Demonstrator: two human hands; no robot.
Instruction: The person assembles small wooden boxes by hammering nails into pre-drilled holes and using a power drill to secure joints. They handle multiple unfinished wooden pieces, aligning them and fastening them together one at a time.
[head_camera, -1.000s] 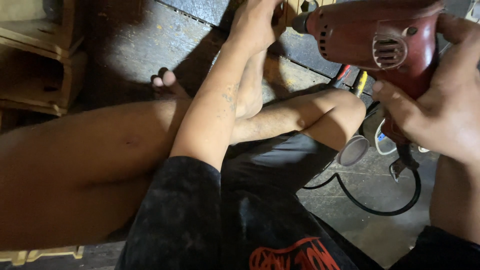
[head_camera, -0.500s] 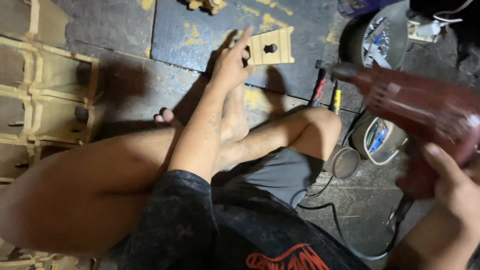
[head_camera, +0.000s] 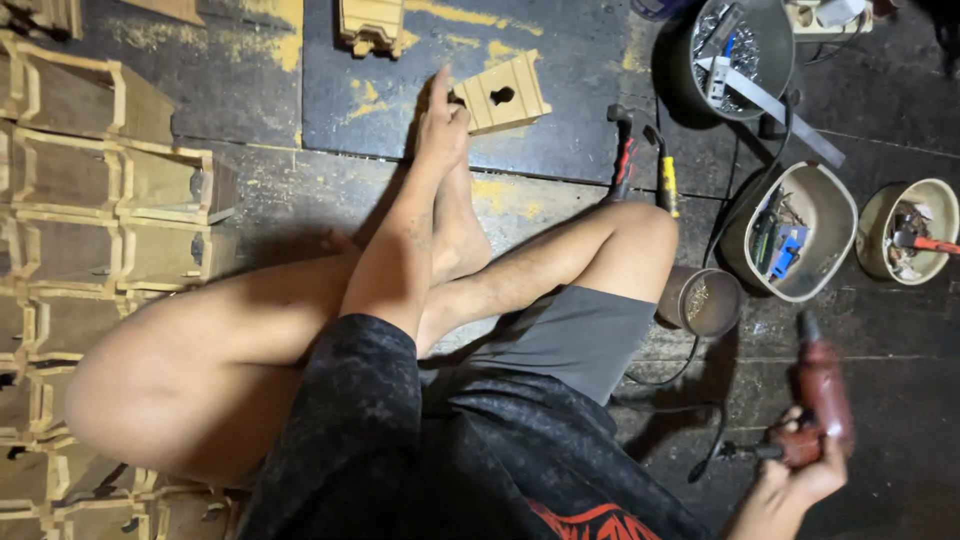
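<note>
I sit cross-legged on a dark floor. My left hand (head_camera: 441, 118) reaches forward and its fingers rest on the edge of a small wooden block (head_camera: 500, 95) with a keyhole-shaped hole. My right hand (head_camera: 800, 475) is low at the right and grips the handle of a red electric drill (head_camera: 822, 392), which points away from me just above the floor, its black cord (head_camera: 700, 440) trailing left.
Several open wooden boxes (head_camera: 120, 190) are stacked along the left. Another wooden piece (head_camera: 372, 24) lies at the top. A hammer (head_camera: 622, 152) and screwdriver (head_camera: 668, 180) lie by my knee. Bowls of tools (head_camera: 800, 232), a round tin (head_camera: 700, 300) and a pan (head_camera: 740, 45) stand at the right.
My right hand has lowered the drill from up near the camera down toward the floor at the right. My left hand stays at the wooden block.
</note>
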